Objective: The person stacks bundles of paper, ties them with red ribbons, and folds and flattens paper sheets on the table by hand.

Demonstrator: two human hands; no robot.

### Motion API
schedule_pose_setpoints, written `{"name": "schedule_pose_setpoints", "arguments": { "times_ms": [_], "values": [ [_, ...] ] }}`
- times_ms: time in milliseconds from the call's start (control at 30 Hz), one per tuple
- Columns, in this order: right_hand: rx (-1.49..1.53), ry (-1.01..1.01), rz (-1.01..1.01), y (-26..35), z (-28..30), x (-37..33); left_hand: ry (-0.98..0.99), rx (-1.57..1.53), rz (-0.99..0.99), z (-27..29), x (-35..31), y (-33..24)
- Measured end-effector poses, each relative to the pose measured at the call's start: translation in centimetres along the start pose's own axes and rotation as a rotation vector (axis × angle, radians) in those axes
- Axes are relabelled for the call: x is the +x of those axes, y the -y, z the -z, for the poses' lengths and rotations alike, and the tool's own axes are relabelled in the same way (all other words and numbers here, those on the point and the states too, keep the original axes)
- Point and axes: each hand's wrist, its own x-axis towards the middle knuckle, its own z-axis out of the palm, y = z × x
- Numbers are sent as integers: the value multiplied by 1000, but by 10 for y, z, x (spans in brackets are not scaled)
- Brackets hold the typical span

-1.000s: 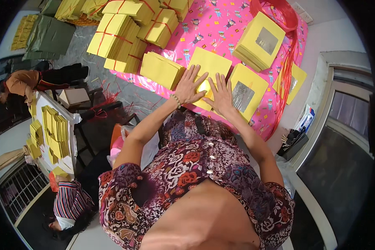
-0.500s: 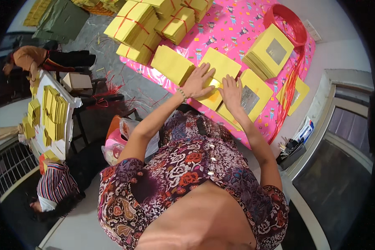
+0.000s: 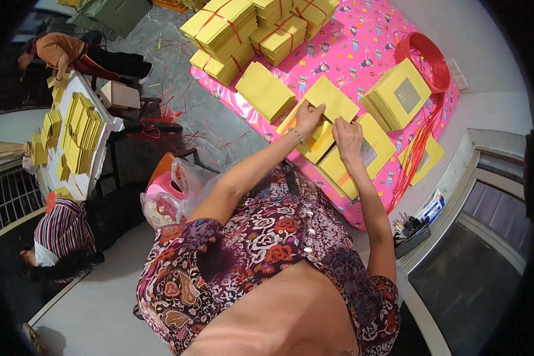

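Stacks of yellow paper lie on a pink patterned table cover (image 3: 362,65) in front of me. My left hand (image 3: 309,117) is closed in a pinch at the near edge of the middle yellow paper stack (image 3: 333,99). Beside it, my right hand (image 3: 347,137) has its fingers curled at that edge's right end; the fingertips are partly hidden. Under my hands are a yellow sheet with an orange patch (image 3: 315,142) and a stack with a silvery square (image 3: 368,155). Left of them sits a plain yellow stack (image 3: 265,92).
Bundles tied with red strips (image 3: 219,26) are piled at the far left of the table. A tall yellow stack (image 3: 396,98), a red coil (image 3: 427,62) and loose red strips (image 3: 418,139) lie to the right. Two people work at a white table (image 3: 95,157) on the left.
Both hands lay flat with fingers spread on the stacks; now their fingers are curled in at the middle stack's near edge. The whole view has shifted slightly.
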Motion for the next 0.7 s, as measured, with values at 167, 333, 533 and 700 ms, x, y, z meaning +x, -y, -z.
{"name": "schedule_pose_setpoints", "arguments": {
  "times_ms": [167,333,533,700],
  "values": [
    [164,8,-148,3,26,20,20,62,-182,10,-5,-22],
    [418,-107,-413,10,16,67,-1,180,-60,63,-41,-89],
    [937,332,-485,48,-30,110,27,-9,-172,162,-23,-71],
    [804,389,-366,60,-73,119,-26,44,-158,193,-4,-58]
  ]
}}
